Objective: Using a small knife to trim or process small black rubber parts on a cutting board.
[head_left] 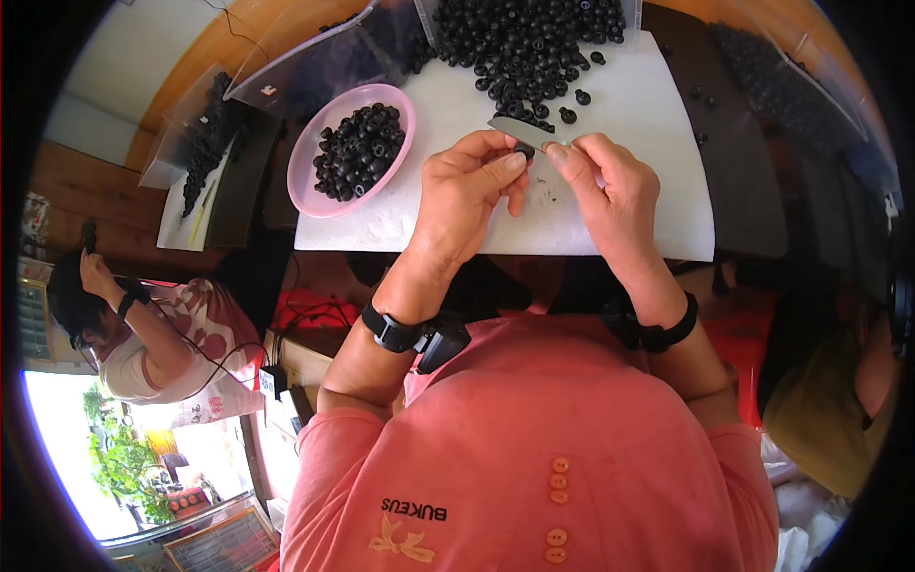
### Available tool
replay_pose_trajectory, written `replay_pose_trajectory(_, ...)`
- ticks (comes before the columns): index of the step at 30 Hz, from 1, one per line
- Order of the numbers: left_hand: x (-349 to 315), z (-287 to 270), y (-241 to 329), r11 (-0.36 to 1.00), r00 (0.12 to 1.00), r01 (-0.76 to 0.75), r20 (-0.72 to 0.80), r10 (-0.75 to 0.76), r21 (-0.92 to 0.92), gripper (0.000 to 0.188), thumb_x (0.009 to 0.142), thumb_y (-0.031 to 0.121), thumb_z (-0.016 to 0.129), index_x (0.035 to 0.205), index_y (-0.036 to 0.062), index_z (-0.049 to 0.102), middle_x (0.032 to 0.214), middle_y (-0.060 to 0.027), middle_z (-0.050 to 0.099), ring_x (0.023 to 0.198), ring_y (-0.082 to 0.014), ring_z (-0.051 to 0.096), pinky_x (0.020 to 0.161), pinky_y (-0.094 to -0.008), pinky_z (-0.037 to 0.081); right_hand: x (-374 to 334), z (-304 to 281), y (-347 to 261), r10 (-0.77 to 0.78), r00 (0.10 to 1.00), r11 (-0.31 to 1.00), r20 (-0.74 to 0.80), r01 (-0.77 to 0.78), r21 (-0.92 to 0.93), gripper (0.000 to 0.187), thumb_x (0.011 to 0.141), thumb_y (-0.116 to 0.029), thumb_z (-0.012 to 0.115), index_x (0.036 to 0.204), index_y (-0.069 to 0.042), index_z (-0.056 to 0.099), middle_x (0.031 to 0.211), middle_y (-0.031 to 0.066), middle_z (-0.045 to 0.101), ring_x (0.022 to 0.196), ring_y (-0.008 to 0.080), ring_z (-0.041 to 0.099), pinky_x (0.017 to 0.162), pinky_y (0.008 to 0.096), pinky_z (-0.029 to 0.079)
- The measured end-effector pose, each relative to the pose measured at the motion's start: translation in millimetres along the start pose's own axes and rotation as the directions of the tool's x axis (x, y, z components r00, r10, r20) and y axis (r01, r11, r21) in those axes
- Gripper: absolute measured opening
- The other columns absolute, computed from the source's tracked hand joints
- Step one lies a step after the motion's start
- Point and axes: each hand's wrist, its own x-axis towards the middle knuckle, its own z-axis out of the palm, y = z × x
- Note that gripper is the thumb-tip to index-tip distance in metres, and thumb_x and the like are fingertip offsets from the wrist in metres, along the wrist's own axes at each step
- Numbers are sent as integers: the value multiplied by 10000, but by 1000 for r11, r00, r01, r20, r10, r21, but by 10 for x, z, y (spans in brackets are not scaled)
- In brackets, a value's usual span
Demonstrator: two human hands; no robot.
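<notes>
My left hand (464, 191) is closed on a small round black rubber-like part (523, 150), pinched between thumb and fingers. My right hand (618, 194) grips a small knife (518, 128); its pale blade points left and lies right by the black part. Most of the knife's handle is hidden by my fingers. Both hands are above the near part of a white work surface (648, 143), where a few dark crumbs lie. Left of my left hand stands a pink bowl (298, 181) holding many black parts of the same kind.
Beyond my hands a heap of loose black parts (534, 57) spills from a clear-walled bin. Another clear panel (305, 71) stands behind the bowl. Further black parts lie in a bin (791, 86) at the far right. A person (162, 343) sits at the left, one hand raised.
</notes>
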Motion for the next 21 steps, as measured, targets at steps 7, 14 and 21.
replay_pose_trajectory(7, 24, -85, -76, 996, 1000, 22, 21, -20, -81, 140, 978, 12, 578, 1086, -62, 630, 971, -181, 674, 760, -220, 635, 589, -317, 502, 3, -14, 21, 124, 991, 989, 54, -128, 75, 364, 903, -308, 716, 677, -65, 566, 571, 38, 527, 507, 178, 494, 478, 329, 377)
replay_pose_trajectory(14, 48, -137, -85, 994, 996, 42, 89, -33, -102, 167, 978, 15, 570, 1110, -66, 631, 969, -184, 666, 784, -232, 638, 604, -330, 505, 18, -24, -1, 81, 994, 996, 67, -84, 36, 375, 904, -334, 708, 682, -65, 571, 552, 36, 519, 497, 177, 486, 480, 333, 375)
replay_pose_trajectory(21, 55, -156, -131, 993, 991, 36, 134, -20, -114, 174, 980, 18, 561, 1113, -74, 626, 983, -187, 662, 811, -235, 640, 611, -332, 504, 12, -15, 16, 47, 996, 999, 76, -49, 16, 367, 908, -357, 697, 691, -80, 593, 549, 36, 539, 497, 189, 517, 475, 339, 387)
